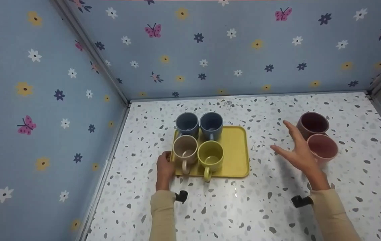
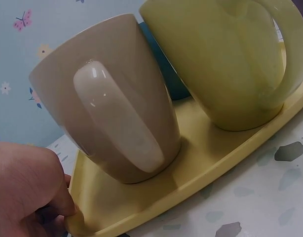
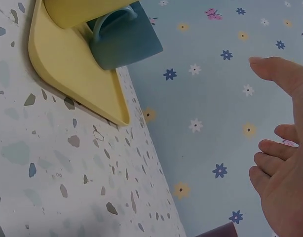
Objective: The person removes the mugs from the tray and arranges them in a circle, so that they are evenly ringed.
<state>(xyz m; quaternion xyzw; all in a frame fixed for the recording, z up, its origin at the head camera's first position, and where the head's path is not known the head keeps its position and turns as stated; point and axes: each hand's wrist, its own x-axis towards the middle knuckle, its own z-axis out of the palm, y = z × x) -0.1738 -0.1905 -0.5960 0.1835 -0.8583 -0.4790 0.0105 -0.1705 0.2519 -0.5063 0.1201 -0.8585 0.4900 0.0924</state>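
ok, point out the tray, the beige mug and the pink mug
Tray (image 1: 235, 152): head view, bare right-hand part of its base.
Beige mug (image 2: 113, 112): left wrist view, on its handle.
Pink mug (image 1: 323, 147): head view, inside, seen through its open top.

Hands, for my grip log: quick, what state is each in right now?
Left hand: closed, holding the yellow tray by its left edge.
Right hand: open, fingers and thumb spread apart, holding nothing.

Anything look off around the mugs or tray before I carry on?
The handle of the yellow mug seems to jut past the front edge of the yellow tray, where it might get knocked. Otherwise nothing stands out: no visible spill or damage.
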